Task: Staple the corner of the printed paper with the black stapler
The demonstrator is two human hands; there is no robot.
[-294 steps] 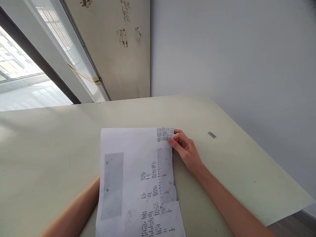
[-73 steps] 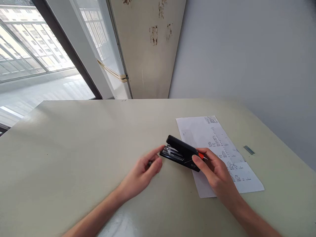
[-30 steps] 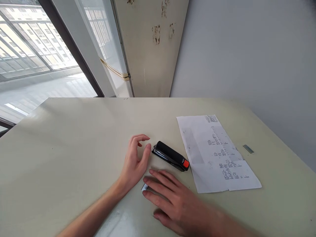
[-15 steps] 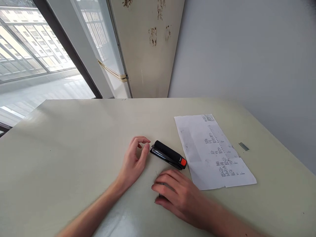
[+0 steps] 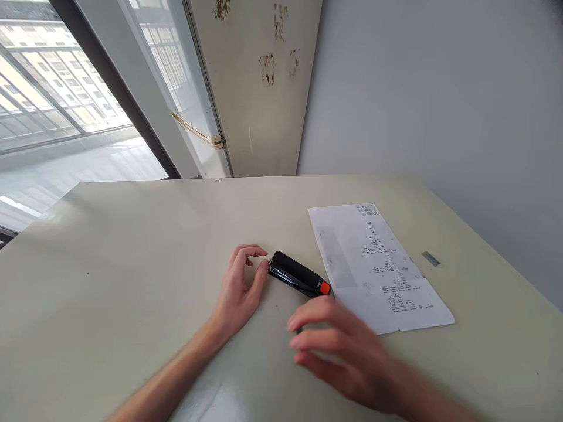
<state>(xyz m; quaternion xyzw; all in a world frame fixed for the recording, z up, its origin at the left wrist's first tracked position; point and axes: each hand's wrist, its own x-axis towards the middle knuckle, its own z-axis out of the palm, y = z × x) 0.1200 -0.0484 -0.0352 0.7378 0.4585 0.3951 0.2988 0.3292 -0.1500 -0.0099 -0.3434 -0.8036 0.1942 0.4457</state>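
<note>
A black stapler [image 5: 297, 274] with an orange-red patch at its right end lies slantwise on the table. Beside its left end is my left hand [image 5: 240, 287], fingers curved and thumb apart from them. The thumb tip is at the stapler's end; whether it touches I cannot tell. My right hand [image 5: 343, 349], smeared by motion, is in front of the stapler's right end with bent fingers. A small dark thing [image 5: 299, 330] shows between its fingers, mostly hidden and too blurred to name.
Right of the stapler lies a printed sheet of paper [image 5: 352, 258], its near edge partly behind my right hand. A short grey strip [image 5: 430, 258] rests farther right on the pale table [image 5: 153, 246]. Behind stand a wall [image 5: 417, 88] and a glass door.
My right hand has lifted and shifted right, nearer the camera, with the dark thing between its fingers. My left thumb is closer to the stapler's end. The view has shifted slightly.
</note>
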